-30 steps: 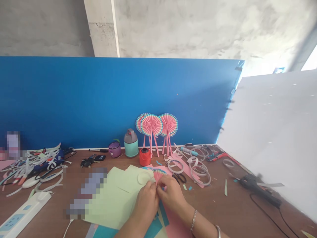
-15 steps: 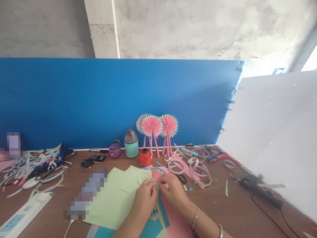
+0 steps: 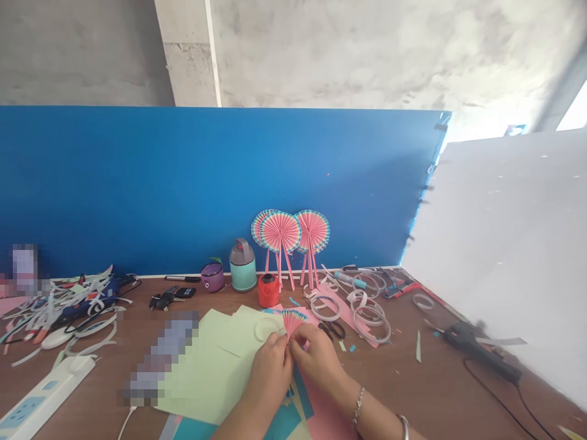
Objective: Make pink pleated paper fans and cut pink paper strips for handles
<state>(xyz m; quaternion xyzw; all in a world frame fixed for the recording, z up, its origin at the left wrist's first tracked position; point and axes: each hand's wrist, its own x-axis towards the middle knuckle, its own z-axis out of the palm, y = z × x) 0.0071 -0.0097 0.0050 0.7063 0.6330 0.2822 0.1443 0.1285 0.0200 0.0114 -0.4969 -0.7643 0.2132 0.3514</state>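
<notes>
A small pleated paper fan (image 3: 292, 319), pink with a blue and yellow edge, spreads upward from between my hands. My left hand (image 3: 271, 360) pinches its narrow lower end, and my right hand (image 3: 316, 351) closes on it from the other side, fingers touching the left ones. The folds at the pinch are hidden behind the fingers. Under the hands lie sheets of light green paper (image 3: 202, 360), pink paper (image 3: 328, 409) and blue paper (image 3: 192, 429). A roll of clear tape (image 3: 265, 330) rests on the green sheets, left of the fan. Scissors with dark handles (image 3: 338, 330) lie just beyond my right hand.
Finished round paper fans (image 3: 280, 231) lean against the blue partition (image 3: 137, 183). Before them stand a red container (image 3: 268, 290), a turquoise jar (image 3: 243, 275) and a purple pot (image 3: 212, 278). Several tape rolls (image 3: 372, 324) and a glue gun (image 3: 481, 351) lie right; a power strip (image 3: 46, 397) lies left.
Both hands have drawn closer together at the base of the paper fan. The fan's top has narrowed a little, and the right fingers have come down against the left ones.
</notes>
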